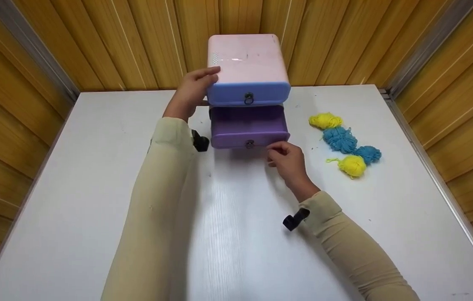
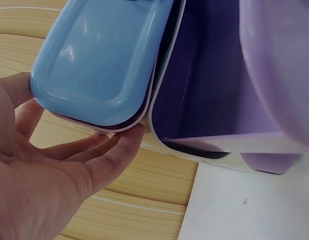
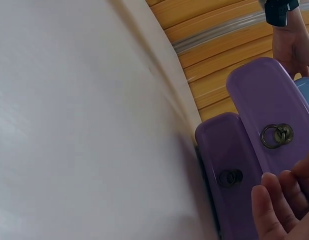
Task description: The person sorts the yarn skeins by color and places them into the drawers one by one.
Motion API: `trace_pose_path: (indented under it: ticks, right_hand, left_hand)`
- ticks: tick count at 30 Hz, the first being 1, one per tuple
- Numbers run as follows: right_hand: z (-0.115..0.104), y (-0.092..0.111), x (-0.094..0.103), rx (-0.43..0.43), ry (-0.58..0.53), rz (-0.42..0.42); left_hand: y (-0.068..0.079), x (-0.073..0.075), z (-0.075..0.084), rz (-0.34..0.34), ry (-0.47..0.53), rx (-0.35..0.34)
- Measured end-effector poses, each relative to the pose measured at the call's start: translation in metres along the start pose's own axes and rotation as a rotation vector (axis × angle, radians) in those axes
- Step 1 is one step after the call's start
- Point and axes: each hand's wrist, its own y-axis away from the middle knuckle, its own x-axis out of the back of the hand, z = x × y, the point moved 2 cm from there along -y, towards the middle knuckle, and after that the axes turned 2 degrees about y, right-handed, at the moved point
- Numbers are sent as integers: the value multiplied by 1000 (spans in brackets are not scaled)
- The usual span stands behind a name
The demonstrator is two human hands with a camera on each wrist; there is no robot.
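Note:
A small drawer unit with a pink top (image 1: 246, 58) stands at the back of the table. Its blue top drawer (image 1: 228, 94) is closed; below it, a purple drawer (image 1: 228, 140) is pulled out, its inside showing bare. My left hand (image 1: 190, 92) holds the unit's upper left side, fingers bent round the blue drawer's edge in the left wrist view. Near the purple drawer's lower right corner is my right hand (image 1: 288, 163), fingers loosely bent and holding nothing. Whether its fingertips touch the drawer, I cannot tell. Another purple drawer (image 3: 227, 150) sits closed underneath.
To the right of the unit lie yellow yarn (image 1: 325, 120), a larger blue yarn bundle (image 1: 340, 139), a smaller blue bundle (image 1: 369, 154) and a yellow ball (image 1: 352, 166). Wood-panelled walls (image 1: 136, 42) border the white table (image 1: 94, 175).

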Motion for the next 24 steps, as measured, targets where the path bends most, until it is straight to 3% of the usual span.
trace_pose_path:
  ticks: [24]
  right_hand:
    - [10, -13, 43, -41, 41, 80]
  left_hand:
    - [4, 3, 3, 2, -12, 50]
